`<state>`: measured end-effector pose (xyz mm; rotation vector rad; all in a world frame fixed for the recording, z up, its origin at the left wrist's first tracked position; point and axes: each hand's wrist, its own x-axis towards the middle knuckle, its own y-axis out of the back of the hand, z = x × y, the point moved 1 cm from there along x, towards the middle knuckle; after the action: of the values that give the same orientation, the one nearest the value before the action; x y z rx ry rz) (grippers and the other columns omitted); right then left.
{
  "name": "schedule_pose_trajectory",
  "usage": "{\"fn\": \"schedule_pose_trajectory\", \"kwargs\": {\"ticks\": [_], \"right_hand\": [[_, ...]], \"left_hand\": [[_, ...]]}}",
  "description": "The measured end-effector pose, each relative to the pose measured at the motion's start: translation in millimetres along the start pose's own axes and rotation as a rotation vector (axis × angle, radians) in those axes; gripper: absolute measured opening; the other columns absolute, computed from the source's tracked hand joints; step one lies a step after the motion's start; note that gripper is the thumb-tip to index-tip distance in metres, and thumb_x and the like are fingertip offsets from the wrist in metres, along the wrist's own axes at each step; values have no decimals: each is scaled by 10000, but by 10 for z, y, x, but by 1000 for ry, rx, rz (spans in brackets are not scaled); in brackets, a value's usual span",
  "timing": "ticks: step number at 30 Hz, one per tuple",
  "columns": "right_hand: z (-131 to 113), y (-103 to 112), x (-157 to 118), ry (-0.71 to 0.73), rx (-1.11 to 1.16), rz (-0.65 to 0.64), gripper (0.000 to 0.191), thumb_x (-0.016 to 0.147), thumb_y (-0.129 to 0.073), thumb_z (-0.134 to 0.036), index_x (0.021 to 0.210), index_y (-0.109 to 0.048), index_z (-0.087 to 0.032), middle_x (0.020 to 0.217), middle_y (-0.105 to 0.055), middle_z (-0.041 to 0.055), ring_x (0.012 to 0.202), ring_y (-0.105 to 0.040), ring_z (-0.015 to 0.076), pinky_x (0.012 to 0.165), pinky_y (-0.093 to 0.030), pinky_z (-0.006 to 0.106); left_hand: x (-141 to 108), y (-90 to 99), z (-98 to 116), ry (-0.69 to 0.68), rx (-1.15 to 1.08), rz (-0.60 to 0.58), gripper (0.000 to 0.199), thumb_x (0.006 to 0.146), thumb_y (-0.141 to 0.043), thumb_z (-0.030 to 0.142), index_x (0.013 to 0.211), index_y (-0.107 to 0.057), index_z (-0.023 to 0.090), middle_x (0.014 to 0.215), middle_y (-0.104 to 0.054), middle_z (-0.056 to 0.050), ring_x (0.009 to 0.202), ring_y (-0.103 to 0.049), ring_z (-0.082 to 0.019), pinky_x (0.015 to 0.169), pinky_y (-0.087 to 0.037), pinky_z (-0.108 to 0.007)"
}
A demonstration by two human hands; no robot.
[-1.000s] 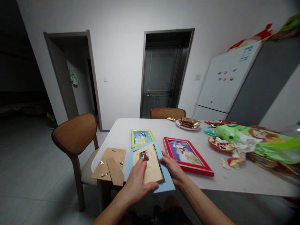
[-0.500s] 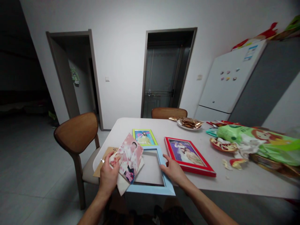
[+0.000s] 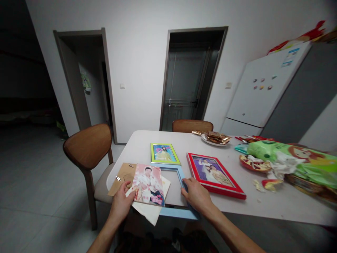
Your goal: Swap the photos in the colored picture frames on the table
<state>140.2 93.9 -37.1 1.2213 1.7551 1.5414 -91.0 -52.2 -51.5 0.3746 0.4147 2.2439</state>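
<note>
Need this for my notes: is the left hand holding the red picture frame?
No, the left hand holds the pink photo, while the red picture frame lies on the table.

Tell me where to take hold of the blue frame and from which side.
The blue frame is probably best gripped by its right bar, coming from the right, where the right hand holds it: that bar looks slim enough to pinch, while the photo and pale sheet hide the left side.
</note>
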Motion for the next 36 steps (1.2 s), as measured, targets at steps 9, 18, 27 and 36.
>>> {"fn": "schedule_pose_trajectory", "kwargs": {"ticks": [9, 18, 27, 36], "right_hand": [[-344, 8, -81, 6, 809, -295, 367, 756, -399, -402, 724, -617, -109, 718, -620, 79, 553, -542, 135, 507, -406, 241], [-618, 81, -132, -294, 1711, -550, 477, 707, -456, -545, 1014, -520, -186, 892, -625, 70, 730, -603, 167, 608, -472, 312], [-646, 132, -69, -206, 1732, -93, 728, 601, -612, -230, 1252, -297, -151, 593, -599, -48, 522, -557, 119, 526, -452, 230], [-570, 385, -137, -29, 1686, -407, 529, 744, -397, -465, 1158, -445, -139, 759, -639, 59, 695, -599, 179, 641, -456, 301]], "left_hand": [[-82, 19, 294, 111, -621, -56, 520, 615, -637, 282, 1063, -396, 177, 799, -651, -27, 640, -619, -168, 568, -456, -242], [-235, -179, 563, 27, -850, -39, 568, 597, -682, 294, 1071, -389, 183, 847, -646, -32, 720, -629, -183, 627, -481, -252], [-259, -317, 505, 142, -938, -272, 505, 588, -681, 195, 1030, -440, 153, 887, -653, -64, 763, -628, -211, 664, -490, -285], [-299, -393, 608, 251, -1090, -465, 346, 621, -650, 238, 932, -522, 156, 795, -665, -51, 773, -628, -216, 703, -493, -330]]}}
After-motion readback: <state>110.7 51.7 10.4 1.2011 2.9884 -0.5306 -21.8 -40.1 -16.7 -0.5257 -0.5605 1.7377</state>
